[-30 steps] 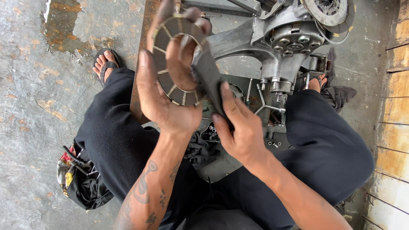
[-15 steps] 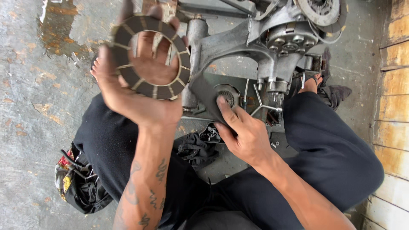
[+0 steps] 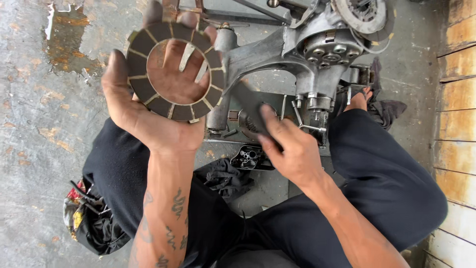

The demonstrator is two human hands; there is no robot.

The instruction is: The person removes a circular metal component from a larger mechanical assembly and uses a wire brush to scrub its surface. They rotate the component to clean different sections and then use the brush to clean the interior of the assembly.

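Note:
My left hand (image 3: 148,114) holds up a dark ring-shaped friction plate (image 3: 174,70) with pale grooves, flat against the palm and fingers. My right hand (image 3: 290,149) grips a dark sheet of abrasive paper (image 3: 246,101), held just to the right of the plate's edge. Beyond both hands stands a grey metal engine casing (image 3: 277,44) with a round clutch assembly (image 3: 362,12) at the top right.
A small dark tray of parts (image 3: 249,158) and a black rag (image 3: 223,176) lie on the concrete floor between my knees. A multi-arm wrench (image 3: 305,121) rests by the casing. A bag of cloth and tools (image 3: 87,218) sits at lower left; wooden planks (image 3: 458,99) line the right.
My left hand swung the friction plate away to the left, off the abrasive paper, and turned it face-on. My right hand with the paper dropped, then rose slightly toward the plate.

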